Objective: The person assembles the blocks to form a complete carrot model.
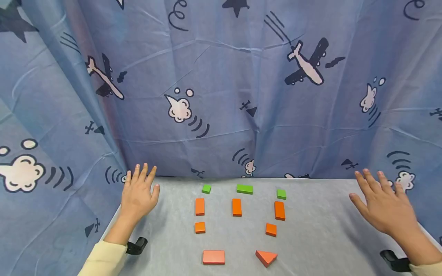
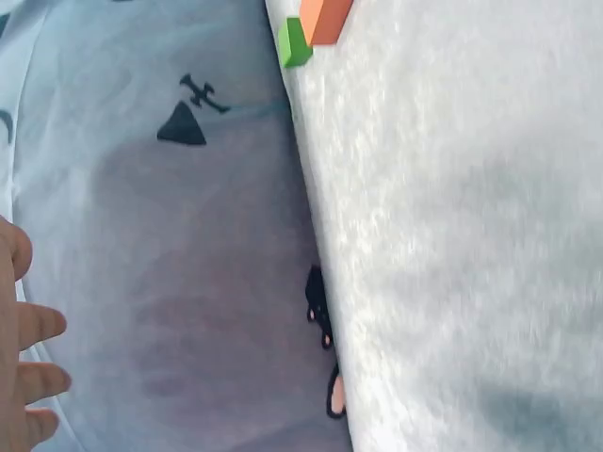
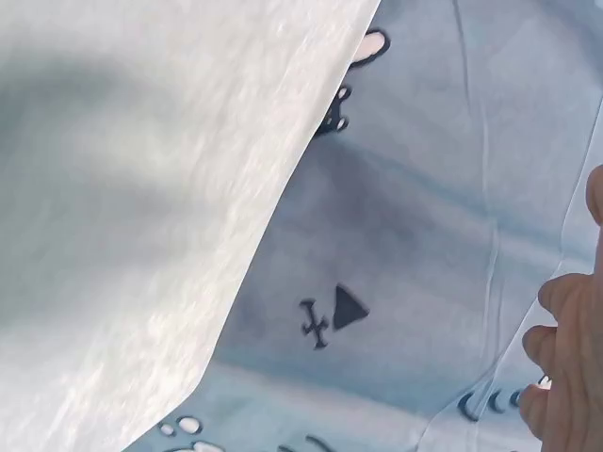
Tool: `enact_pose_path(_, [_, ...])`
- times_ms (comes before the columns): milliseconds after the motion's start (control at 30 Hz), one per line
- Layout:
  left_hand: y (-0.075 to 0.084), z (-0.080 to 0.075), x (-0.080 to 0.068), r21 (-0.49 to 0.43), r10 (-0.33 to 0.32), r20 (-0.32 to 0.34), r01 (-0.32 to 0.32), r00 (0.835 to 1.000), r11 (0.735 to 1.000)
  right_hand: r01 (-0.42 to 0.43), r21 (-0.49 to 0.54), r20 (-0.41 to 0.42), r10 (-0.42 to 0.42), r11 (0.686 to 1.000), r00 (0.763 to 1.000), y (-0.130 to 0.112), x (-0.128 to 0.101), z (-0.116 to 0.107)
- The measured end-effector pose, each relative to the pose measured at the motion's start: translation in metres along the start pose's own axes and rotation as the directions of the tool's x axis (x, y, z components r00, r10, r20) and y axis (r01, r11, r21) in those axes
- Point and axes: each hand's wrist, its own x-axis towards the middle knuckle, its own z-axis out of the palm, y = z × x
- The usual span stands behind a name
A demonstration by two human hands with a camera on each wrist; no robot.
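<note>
Head view: ten blocks lie spread out on the table, well apart from both hands. Farthest row, left to right: small green block point(image 1: 206, 189), long green block point(image 1: 244, 189), second small green block point(image 1: 281, 194). Next row, nearer the wearer: left orange oblong point(image 1: 200, 207), middle orange oblong point(image 1: 236, 207), right orange oblong point(image 1: 280, 211). Then left orange square point(image 1: 200, 227) and right orange square point(image 1: 271, 229). Nearest row: salmon rectangle point(image 1: 213, 257) and salmon triangle point(image 1: 266, 258). Gaps show between all the pieces.

Surface: table point(image 1: 321, 230) under a pale grey-white cover, soft shadows near each hand. Behind and to both sides hangs a creased blue curtain point(image 1: 214, 57) printed with planes, clouds, stars and squiggles.

Pose: left hand point(image 1: 139, 196) at the table's left side, back upward, fingers extended and spread, thumb out toward the blocks; grasping nothing. Right hand point(image 1: 386, 207) mirrors it at the right side, fingers likewise released and fanned. Wrist views catch only fingers at the frame edge, against the curtain.

Outermost: pale yellow left sleeve point(image 1: 105, 258), right sleeve point(image 1: 428, 269); black left wrist mount point(image 1: 137, 246), right wrist mount point(image 1: 395, 262).
</note>
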Motion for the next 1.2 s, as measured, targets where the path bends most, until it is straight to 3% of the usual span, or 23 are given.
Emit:
enact_pose_path(300, [0.024,0.005,0.000,-0.004,0.023,0.023,-0.023,0.999,1.000,0.089,0.077,-0.024,-0.088,0.993,0.996,-0.034,0.002,-0.008])
enact_pose_path(767, [0.056,0.014,-0.004,-0.071,0.027,-0.001,-0.027,1.000,0.997,0.192,0.108,-0.085,-0.183,0.975,0.979,-0.110,0.015,-0.028])
enact_pose_path(1000, [0.068,0.025,-0.006,-0.164,0.047,0.017,-0.044,0.999,0.986,0.301,0.243,-0.142,-0.274,0.922,0.951,-0.144,0.022,-0.024])
enact_pose_path(1100, [0.072,0.032,-0.006,-0.219,0.056,0.032,-0.048,0.998,0.975,0.310,0.344,-0.119,-0.287,0.886,0.951,-0.160,0.027,-0.019])
enact_pose_path(1200, [0.075,0.040,-0.005,-0.298,0.044,0.095,-0.014,0.995,0.954,0.290,0.439,-0.060,-0.294,0.850,0.954,-0.176,0.033,-0.014])
